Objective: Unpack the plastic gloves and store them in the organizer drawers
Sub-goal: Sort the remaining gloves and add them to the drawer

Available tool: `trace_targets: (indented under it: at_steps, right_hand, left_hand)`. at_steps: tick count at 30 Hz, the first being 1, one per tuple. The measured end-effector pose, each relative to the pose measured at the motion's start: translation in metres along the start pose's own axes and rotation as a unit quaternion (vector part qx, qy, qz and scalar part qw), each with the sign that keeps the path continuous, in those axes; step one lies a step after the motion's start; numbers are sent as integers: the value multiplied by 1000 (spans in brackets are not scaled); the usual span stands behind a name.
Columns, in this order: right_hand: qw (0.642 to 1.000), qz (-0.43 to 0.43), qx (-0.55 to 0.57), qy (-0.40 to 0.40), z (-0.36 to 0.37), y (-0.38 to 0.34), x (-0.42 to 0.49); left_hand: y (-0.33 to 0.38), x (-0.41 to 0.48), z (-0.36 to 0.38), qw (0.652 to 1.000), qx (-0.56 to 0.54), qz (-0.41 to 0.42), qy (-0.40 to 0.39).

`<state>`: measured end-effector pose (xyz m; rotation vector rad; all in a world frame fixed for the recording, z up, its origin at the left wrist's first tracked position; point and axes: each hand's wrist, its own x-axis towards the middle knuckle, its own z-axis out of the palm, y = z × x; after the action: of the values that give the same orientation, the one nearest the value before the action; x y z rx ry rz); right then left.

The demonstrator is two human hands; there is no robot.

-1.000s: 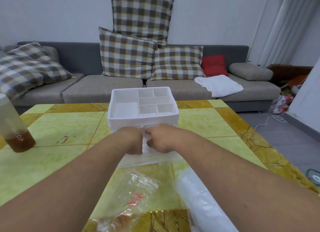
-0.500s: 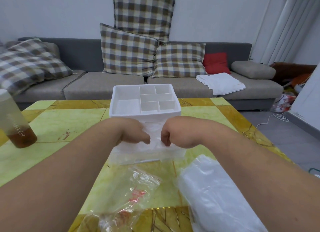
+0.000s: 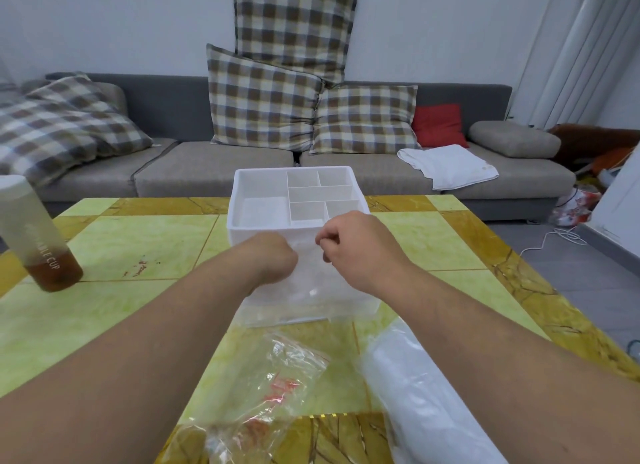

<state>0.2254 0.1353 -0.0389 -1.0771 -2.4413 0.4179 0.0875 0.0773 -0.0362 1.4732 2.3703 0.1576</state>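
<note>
A white organizer (image 3: 263, 179) with an open divided top stands mid-table; my hands hide its drawer fronts. In front of it, a thin translucent plastic glove (image 3: 308, 290) hangs down to the tabletop. My left hand (image 3: 275, 255) grips its upper left edge with curled fingers. My right hand (image 3: 349, 245) pinches its upper right edge a little higher. A white pile of plastic gloves (image 3: 419, 397) lies at the near right. A crumpled clear packaging bag (image 3: 277, 384) with red print lies near the front edge.
A frosted bottle (image 3: 34, 241) with brown liquid stands at the table's left edge. The yellow-green tiled table (image 3: 138, 252) ends before a grey sofa (image 3: 214, 172) with checked cushions. A white cable (image 3: 561, 235) trails on the floor to the right.
My hands, close together a second ago, have drawn apart and spread the glove. The right hand has since risen to the organizer's front rim.
</note>
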Motion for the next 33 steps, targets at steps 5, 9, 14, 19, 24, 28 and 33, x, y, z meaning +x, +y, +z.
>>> trace_targets:
  at_steps: [5, 9, 14, 19, 24, 28, 33]
  right_hand:
    - [992, -31, 4, -123, 7, 1, 0]
    - [984, -37, -80, -156, 21, 9, 2]
    - [955, -18, -163, -248, 24, 2, 10]
    - [943, 18, -172, -284, 33, -7, 21]
    - [942, -7, -183, -282, 15, -9, 13]
    - [954, -10, -157, -256, -23, -9, -16]
    - [970, 2, -157, -185, -45, -2, -43]
  left_hand:
    - [2, 2, 3, 991, 121, 16, -60]
    - [3, 7, 10, 976, 204, 38, -62]
    - [7, 10, 10, 964, 247, 46, -88]
    - [14, 6, 6, 963, 243, 51, -106]
    - [12, -1, -3, 980, 178, 1, -86]
    - [12, -12, -12, 987, 156, 11, -43]
    - [9, -28, -5, 988, 144, 7, 62]
